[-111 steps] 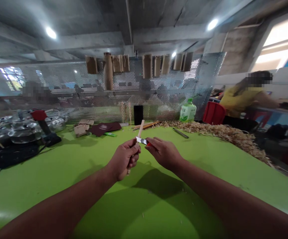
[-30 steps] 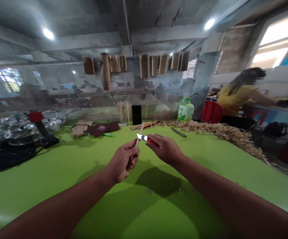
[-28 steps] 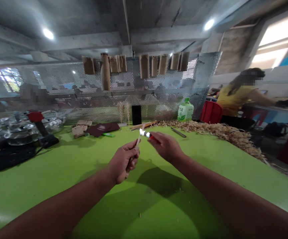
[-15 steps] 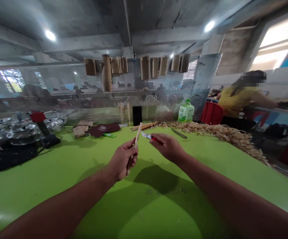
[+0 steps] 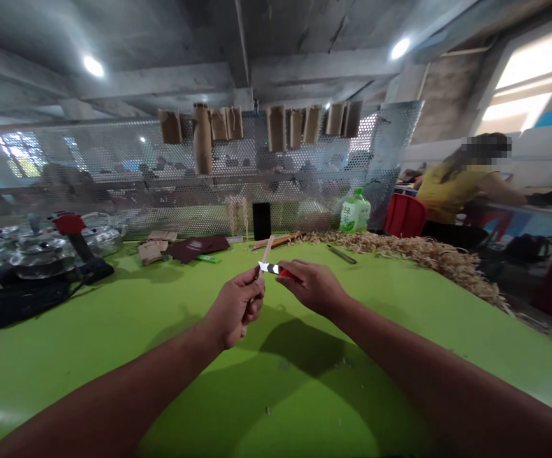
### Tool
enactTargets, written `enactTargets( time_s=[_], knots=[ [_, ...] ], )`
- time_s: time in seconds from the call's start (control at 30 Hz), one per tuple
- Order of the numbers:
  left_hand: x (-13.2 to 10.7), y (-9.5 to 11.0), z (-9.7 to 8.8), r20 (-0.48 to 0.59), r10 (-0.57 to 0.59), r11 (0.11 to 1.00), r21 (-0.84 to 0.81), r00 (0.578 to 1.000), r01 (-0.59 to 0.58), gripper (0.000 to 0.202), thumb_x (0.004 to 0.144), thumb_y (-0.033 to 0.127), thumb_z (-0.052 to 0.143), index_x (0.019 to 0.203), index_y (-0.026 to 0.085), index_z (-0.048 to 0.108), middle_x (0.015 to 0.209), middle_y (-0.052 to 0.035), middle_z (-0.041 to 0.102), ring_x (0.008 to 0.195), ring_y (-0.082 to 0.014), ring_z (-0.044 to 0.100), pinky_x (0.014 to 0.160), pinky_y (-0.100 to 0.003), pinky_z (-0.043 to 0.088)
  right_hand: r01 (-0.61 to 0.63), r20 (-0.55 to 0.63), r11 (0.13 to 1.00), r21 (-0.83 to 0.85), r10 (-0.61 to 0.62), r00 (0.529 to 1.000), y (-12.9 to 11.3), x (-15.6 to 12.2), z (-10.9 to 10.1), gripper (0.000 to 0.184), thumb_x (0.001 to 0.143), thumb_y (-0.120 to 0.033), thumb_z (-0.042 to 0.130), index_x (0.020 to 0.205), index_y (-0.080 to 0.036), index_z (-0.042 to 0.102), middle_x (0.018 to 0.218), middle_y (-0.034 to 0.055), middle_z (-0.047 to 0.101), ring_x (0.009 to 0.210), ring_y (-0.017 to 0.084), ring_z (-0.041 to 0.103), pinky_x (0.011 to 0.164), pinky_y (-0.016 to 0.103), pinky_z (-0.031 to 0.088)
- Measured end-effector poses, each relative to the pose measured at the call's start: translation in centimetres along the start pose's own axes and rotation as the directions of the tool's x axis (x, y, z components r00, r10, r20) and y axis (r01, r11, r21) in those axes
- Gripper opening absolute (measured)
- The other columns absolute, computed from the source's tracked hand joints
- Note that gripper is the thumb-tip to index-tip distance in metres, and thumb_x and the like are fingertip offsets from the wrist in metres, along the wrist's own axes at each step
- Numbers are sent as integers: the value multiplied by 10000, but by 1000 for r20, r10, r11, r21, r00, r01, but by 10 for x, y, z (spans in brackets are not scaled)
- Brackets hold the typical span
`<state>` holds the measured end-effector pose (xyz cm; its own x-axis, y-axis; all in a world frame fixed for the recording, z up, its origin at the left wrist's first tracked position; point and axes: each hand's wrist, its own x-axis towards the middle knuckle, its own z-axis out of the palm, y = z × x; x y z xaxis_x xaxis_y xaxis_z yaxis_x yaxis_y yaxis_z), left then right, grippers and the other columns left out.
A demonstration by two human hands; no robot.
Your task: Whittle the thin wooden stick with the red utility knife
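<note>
My left hand [image 5: 235,310] is closed around the lower end of a thin pale wooden stick [image 5: 267,247], which points up and away over the green table [image 5: 113,343]. My right hand [image 5: 310,286] grips a red-handled utility knife [image 5: 274,269]. Its silver blade lies across the stick just above my left fingers. Both hands are held a little above the table's middle.
Wood shavings [image 5: 419,251] pile along the far right edge, with tiny chips under my hands. A green bottle [image 5: 354,212], red tub [image 5: 407,216], black box [image 5: 261,220], loose sticks [image 5: 278,240] and a perforated metal screen [image 5: 209,172] line the back. Metal lids and a red-topped tool [image 5: 77,245] sit left. A person in yellow [image 5: 457,184] works at right.
The knife slid up the stick away from me, then came back down to just above my left fingers. A few more chips lie on the table.
</note>
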<state>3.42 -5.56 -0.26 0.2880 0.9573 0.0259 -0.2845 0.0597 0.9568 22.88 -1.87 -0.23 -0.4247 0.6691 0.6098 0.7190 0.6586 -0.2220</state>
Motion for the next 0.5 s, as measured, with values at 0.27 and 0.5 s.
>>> enactTargets(
  time_s=[0.27,0.5],
  knots=[
    [-14,1,6,25,-67,992,112,997,64,450,834,242,603,1279,192,558,638,50,476,420,-25,318,360,-144,243,-281,-170,958,48,285,943,42,14,-13,340,890,-441,475,990,-197,690,759,39,658,599,147,523,540,247,301],
    [-8,1,7,10,-37,999,15,999,37,468,808,203,629,1270,200,555,669,46,487,422,-18,340,365,-134,239,-311,-293,946,93,325,899,61,14,-23,348,879,-447,482,910,-169,689,687,29,614,608,148,511,560,248,319]
  ],
)
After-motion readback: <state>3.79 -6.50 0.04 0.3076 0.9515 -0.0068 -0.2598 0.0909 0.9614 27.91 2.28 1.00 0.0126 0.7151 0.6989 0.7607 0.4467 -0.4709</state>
